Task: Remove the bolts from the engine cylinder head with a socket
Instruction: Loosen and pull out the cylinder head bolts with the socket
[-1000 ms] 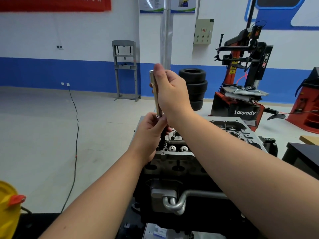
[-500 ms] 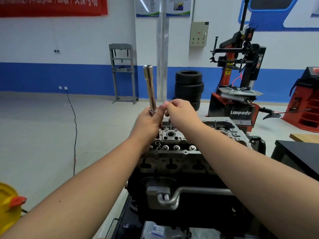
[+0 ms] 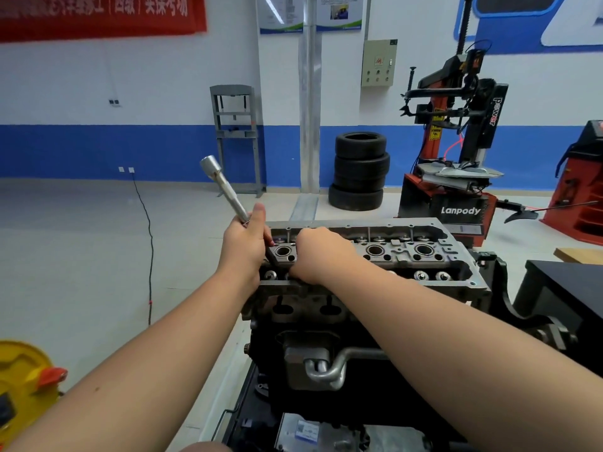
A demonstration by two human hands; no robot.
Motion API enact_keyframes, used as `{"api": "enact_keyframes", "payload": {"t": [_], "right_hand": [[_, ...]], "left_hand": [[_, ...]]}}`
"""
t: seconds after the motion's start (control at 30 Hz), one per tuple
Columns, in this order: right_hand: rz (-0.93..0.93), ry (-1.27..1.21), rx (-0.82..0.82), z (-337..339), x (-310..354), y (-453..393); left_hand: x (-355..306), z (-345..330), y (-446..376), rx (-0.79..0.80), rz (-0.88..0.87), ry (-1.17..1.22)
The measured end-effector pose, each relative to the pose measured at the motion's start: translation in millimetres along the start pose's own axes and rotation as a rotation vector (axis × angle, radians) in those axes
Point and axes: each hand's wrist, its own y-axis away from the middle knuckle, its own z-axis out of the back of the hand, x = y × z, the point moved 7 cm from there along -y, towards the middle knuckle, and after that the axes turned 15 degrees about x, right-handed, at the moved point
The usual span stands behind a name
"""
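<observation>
While the left hand (image 3: 243,244) wraps its fingers around the lower end of the long socket tool (image 3: 223,187), that silver shaft leans up and away to the left, its wide socket end highest of all. The thumb lies along the shaft, so the fingers are clamped firmly on the tool. Just beside it, the right hand (image 3: 321,252) sits knuckles-up on the cylinder head (image 3: 401,252), fingers curled down toward the casting. They may be pinching a bolt, but the back of the hand hides the fingertips, so what they close on cannot be told. The cylinder head lies flat on top of the dark engine block (image 3: 326,347), right in front of the person, with its round bores open to view on the right and small bolt heads (image 3: 421,275) lined along the near edge. A bent metal pipe (image 3: 336,367) runs across the block's near face. Across the workshop floor stands a stack of tyres (image 3: 360,171), a red and black tyre changer (image 3: 456,151) to its right, and a grey press frame (image 3: 236,135) by the blue-banded wall. A yellow container (image 3: 23,383) peeks in at bottom left.
</observation>
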Motion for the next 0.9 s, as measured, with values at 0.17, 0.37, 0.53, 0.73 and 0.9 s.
{"api": "enact_keyframes", "payload": {"t": [0.17, 0.37, 0.53, 0.73, 0.9], "right_hand": [[-0.040, -0.062, 0.023, 0, 1, -8], [-0.057, -0.183, 0.030, 2, -2, -5], [-0.005, -0.338, -0.017, 43, -8, 16], [-0.011, -0.593, -0.123, 102, -65, 55], [0.032, -0.443, 0.134, 38, -32, 47]], "left_hand": [[13, 12, 1, -0.090, 0.062, 0.143], [19, 17, 3, -0.113, 0.033, 0.117], [18, 21, 7, -0.151, 0.037, 0.135], [18, 20, 7, -0.176, 0.064, 0.114], [14, 15, 9, -0.155, 0.031, 0.043]]}}
